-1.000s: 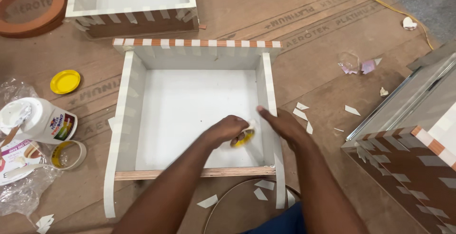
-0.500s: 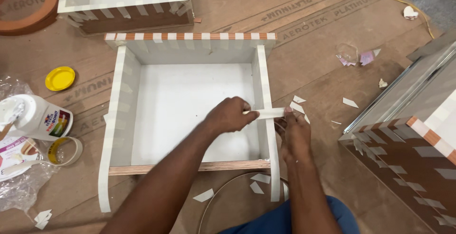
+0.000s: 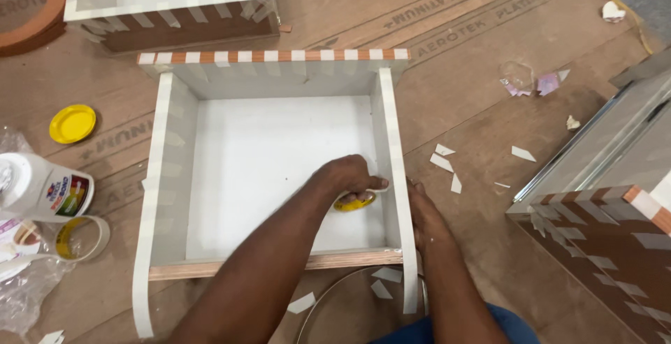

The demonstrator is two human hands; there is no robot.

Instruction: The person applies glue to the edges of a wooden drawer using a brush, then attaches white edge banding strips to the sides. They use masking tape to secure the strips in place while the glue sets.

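A white open drawer box (image 3: 161, 176) with a brown-and-white tiled top edge lies on the brown floor covering. My left hand (image 3: 349, 176) reaches inside it, fingers closed on a small yellow piece (image 3: 354, 202) pressed against the inner face of the right side wall (image 3: 393, 148). My right hand (image 3: 425, 218) rests outside that same wall, its fingers touching the wall's outer face, holding nothing.
A second tiled box (image 3: 168, 2) sits at the top. A white glue bottle (image 3: 42, 187), tape roll (image 3: 80, 238) and yellow lid (image 3: 73, 123) lie at the left. A tiled cabinet piece (image 3: 601, 232) stands at the right. White tile scraps (image 3: 444, 162) litter the floor.
My left hand held a white strip at the right wall's top half a second ago; now it is down inside the box on the yellow piece. My right hand stayed outside the wall.
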